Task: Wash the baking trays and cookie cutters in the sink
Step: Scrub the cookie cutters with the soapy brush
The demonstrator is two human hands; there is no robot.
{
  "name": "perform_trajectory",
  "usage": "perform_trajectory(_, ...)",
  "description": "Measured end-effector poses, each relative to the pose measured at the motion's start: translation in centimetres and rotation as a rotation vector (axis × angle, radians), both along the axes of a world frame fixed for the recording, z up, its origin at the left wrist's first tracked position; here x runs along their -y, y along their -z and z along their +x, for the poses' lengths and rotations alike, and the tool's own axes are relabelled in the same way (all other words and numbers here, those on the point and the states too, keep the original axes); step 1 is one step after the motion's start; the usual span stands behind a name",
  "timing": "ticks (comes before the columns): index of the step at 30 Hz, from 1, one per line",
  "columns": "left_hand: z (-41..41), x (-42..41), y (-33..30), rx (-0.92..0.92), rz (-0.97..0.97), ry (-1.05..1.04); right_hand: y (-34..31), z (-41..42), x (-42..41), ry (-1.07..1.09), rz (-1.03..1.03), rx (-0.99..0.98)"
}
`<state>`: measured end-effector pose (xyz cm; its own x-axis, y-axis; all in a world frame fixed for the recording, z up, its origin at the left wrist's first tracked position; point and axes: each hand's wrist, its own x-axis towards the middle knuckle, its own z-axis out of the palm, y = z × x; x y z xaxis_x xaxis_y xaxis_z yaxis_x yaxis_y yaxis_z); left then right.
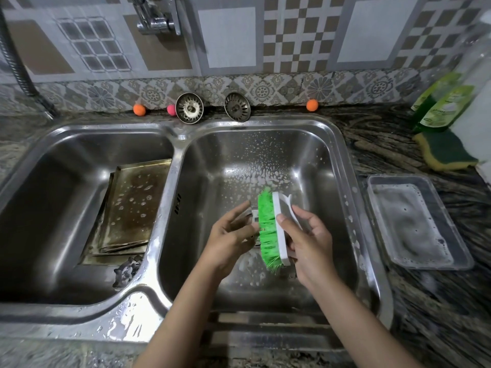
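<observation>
Over the right sink basin, my right hand grips a white scrub brush with green bristles turned to the left. My left hand holds a small metal cookie cutter against those bristles; most of the cutter is hidden by my fingers. Stained baking trays lie stacked and tilted in the left basin, wet with droplets. A dark flower-shaped cookie cutter rests at the trays' near corner. Soap foam spots the right basin.
A clear plastic container of soapy water stands on the counter to the right. Behind it lie a green-and-yellow sponge and a green dish-soap bottle. Two sink strainers lean on the back ledge, with small orange and pink balls. The tap hangs above.
</observation>
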<state>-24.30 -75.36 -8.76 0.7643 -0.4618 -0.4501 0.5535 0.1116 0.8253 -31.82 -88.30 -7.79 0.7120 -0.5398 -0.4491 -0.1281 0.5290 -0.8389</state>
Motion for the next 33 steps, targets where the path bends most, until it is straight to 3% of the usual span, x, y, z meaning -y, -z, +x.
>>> perform_trajectory(4,-0.5,0.3,-0.2,0.072,-0.025,0.099,0.1,0.4,0.5,0.054,-0.049,-0.032)
perform_trajectory(14,1.0,-1.0,-0.1,0.086,-0.005,0.107,-0.2,0.9,-0.2,-0.015,-0.058,-0.020)
perform_trajectory(19,-1.0,-0.6,0.0,0.113,0.012,0.221,0.7,2.0,0.9,0.147,-0.072,-0.063)
perform_trajectory(23,-1.1,-0.1,0.5,0.054,-0.033,0.116,0.7,2.5,1.9,0.144,-0.045,-0.082)
perform_trajectory(27,0.7,-0.4,0.3,0.023,-0.036,-0.023,-0.2,0.9,0.5,-0.007,-0.018,-0.058)
perform_trajectory(33,-1.0,-0.6,0.1,0.050,0.013,0.201,1.2,2.4,1.4,0.149,-0.019,-0.127)
